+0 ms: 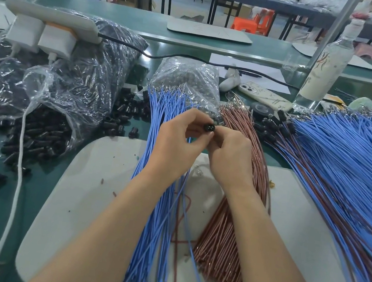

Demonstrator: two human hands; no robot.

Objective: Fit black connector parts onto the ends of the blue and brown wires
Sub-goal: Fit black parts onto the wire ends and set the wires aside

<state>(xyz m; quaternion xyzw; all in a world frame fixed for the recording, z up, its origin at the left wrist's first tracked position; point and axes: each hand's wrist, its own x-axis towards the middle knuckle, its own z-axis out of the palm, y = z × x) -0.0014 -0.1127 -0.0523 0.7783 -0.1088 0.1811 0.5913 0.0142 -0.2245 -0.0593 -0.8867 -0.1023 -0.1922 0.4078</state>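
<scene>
My left hand [178, 139] pinches a small round black connector [208, 127] between thumb and fingertips, its holed face turned toward me. My right hand [228, 154] meets it from the right, fingertips pinched at the connector's side; what they hold is too small to tell. A loose blue wire and a brown wire [180, 212] hang down below the hands. A bundle of blue wires [156, 184] lies under my left forearm, and a bundle of brown wires [227, 231] lies under my right.
Loose black connectors [126, 112] spill from clear plastic bags [72, 90] at the left. A large fan of blue and brown wires with connectors fitted [346, 160] covers the right. A phone [264, 95], tape roll [262, 108], bottle [329, 65] and power strip [53, 22] stand behind.
</scene>
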